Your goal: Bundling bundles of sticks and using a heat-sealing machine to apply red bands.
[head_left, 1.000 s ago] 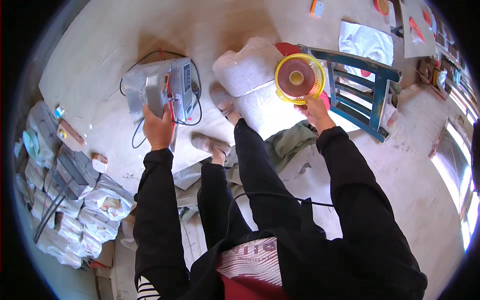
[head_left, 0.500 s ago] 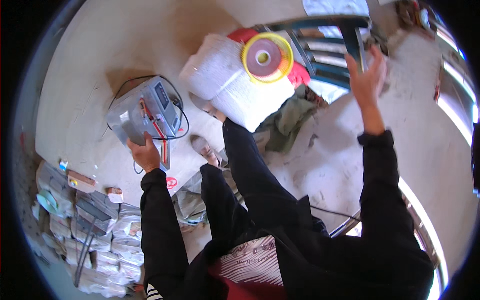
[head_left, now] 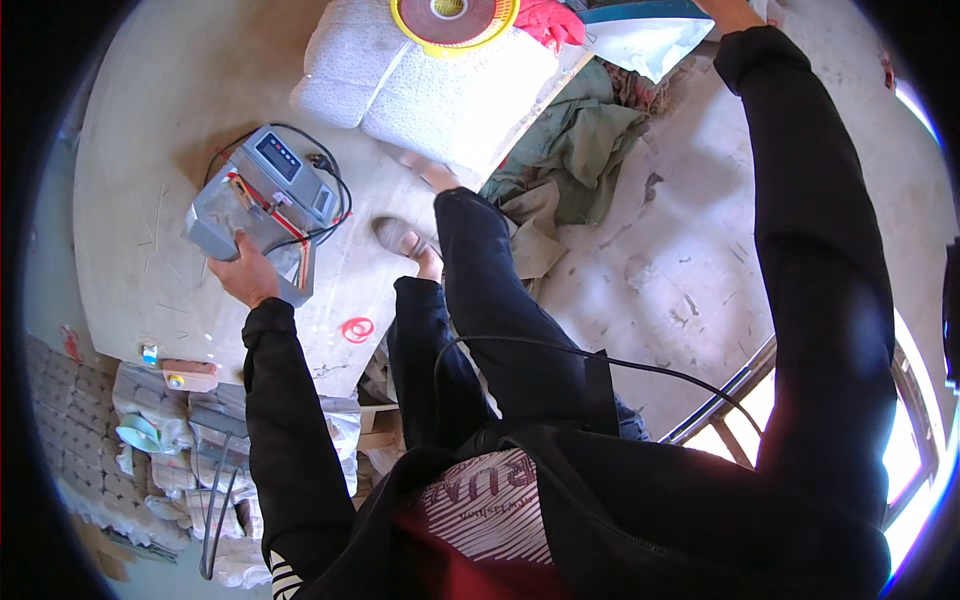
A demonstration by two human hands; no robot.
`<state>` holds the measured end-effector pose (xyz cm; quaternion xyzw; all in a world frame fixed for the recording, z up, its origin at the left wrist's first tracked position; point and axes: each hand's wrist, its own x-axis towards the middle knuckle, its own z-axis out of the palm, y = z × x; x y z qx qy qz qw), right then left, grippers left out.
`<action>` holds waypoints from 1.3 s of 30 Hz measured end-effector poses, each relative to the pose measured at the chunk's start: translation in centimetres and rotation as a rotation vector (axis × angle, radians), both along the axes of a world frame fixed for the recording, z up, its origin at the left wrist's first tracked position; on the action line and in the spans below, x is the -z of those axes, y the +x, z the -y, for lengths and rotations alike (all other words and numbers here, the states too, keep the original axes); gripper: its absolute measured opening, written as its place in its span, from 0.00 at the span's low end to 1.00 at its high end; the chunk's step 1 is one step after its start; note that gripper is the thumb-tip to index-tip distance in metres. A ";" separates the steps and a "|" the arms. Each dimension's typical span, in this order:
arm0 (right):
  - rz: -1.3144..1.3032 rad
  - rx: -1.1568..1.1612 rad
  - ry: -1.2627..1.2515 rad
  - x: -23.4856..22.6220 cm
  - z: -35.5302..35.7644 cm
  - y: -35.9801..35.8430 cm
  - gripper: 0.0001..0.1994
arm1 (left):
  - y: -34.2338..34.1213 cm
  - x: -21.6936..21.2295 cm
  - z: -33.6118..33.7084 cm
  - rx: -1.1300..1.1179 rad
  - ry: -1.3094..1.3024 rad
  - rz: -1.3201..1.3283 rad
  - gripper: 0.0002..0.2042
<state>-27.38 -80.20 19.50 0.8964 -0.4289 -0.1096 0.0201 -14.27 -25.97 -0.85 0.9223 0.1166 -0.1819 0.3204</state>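
My left hand (head_left: 245, 273) grips the near corner of a boxy grey machine (head_left: 318, 205) on the pale tabletop. The thumb lies on its top and the other fingers go round the edge. This machine has a small dark control panel (head_left: 279, 156), a red and white strip along its slot and a coiled black cord (head_left: 343, 190). At the upper right my arm stretches away, and my right hand (head_left: 735, 12) is cut off by the top edge. Its fingers are hidden. Nearest to it are a teal edge (head_left: 640, 11) and a white plastic sheet (head_left: 652, 42).
A white wrapped bundle (head_left: 450, 105) bears a yellow basket (head_left: 437, 49) with a brown roll (head_left: 478, 22), beside a red cloth (head_left: 553, 22). Green fabric (head_left: 590, 150) lies on the floor. A black cable (head_left: 650, 366) crosses my legs. Plastic-wrapped packs (head_left: 75, 420) are stacked at lower left.
The view has shifted, so the bundle and basket sit higher. My right hand, spread open beside the slatted teal frame before, has reached farther away, mostly out of view. My left stays on the machine.
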 end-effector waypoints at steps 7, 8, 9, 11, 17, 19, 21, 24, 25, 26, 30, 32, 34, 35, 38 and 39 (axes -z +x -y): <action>0.142 -0.054 0.216 0.0 0.6 -0.9 0.29 | 0.0 0.5 -0.5 0.046 0.060 0.051 0.27; 0.195 -0.005 0.341 -0.1 0.6 -0.8 0.26 | -0.1 0.7 -0.8 0.054 0.068 0.064 0.27; 0.191 -0.012 0.341 -0.1 1.3 -0.8 0.26 | -0.3 0.4 -0.3 0.055 0.128 0.059 0.28; 0.244 -0.042 0.508 -0.1 3.0 -1.1 0.21 | 0.0 1.4 -0.9 0.087 0.152 0.102 0.28; 0.293 -0.031 0.469 0.6 1.7 -0.4 0.21 | 0.6 -1.9 0.6 0.126 0.383 0.159 0.29; 0.223 -0.242 0.367 1.5 4.1 -1.3 0.27 | 0.1 -0.8 0.5 0.111 0.355 0.181 0.28; 0.167 -0.189 0.356 1.3 3.9 -0.7 0.29 | -0.4 -0.3 0.8 0.107 0.340 0.203 0.26; 0.099 -0.116 0.348 0.9 3.3 -0.6 0.30 | 0.1 -0.8 1.2 0.104 0.380 0.175 0.25; 0.100 -0.111 0.373 0.7 3.4 -0.5 0.31 | 0.1 -1.0 1.1 0.114 0.363 0.165 0.25; 0.123 -0.111 0.372 0.4 3.5 -0.4 0.31 | 0.0 -1.1 1.2 0.125 0.346 0.155 0.24; 0.165 -0.171 0.423 0.1 4.3 2.5 0.29 | -0.1 -1.0 0.3 0.071 0.304 0.135 0.24; 0.178 -0.250 0.430 -0.1 5.0 4.0 0.27 | -0.3 -0.7 0.1 0.112 0.265 0.158 0.23; 0.033 -0.288 0.404 -0.8 5.3 6.1 0.23 | -0.1 -0.8 0.5 0.091 0.310 0.226 0.22; 0.094 -0.318 0.403 -0.7 5.4 6.4 0.21 | -0.3 -0.9 0.6 0.085 0.283 0.189 0.22; 0.131 -0.375 0.439 -1.3 5.5 7.6 0.20 | -0.3 -1.5 0.0 0.066 0.249 0.149 0.20; 0.170 -0.394 0.464 -0.9 6.8 7.4 0.20 | -0.3 -1.8 1.2 0.079 0.249 0.150 0.20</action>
